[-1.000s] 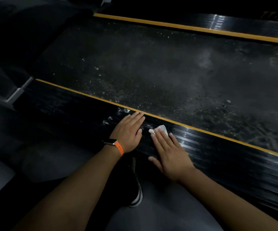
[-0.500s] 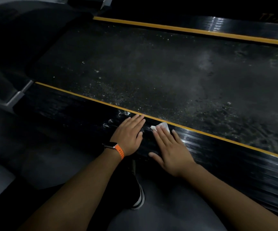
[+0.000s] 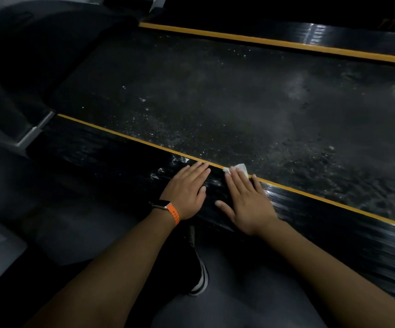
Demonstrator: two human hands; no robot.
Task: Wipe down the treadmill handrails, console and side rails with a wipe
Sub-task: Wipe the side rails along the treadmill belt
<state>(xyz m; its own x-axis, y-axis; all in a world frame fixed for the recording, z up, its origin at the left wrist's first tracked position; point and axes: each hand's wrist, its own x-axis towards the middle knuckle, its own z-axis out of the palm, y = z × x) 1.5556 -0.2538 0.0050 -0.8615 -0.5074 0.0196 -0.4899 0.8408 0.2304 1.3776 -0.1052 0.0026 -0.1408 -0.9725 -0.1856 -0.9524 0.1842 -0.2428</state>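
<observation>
The right hand (image 3: 247, 200) lies flat on the black ribbed side rail (image 3: 310, 214), fingers straight and together, pressing the white wipe (image 3: 239, 167). The wipe sits under its fingertips, its crumpled edge showing just beyond them over the yellow stripe (image 3: 125, 136) at the belt's (image 3: 239, 95) edge. Just beside its thumb, the left hand (image 3: 187, 188) rests palm down on the same rail, fingers straight, an orange-strapped watch (image 3: 168, 208) on the wrist.
</observation>
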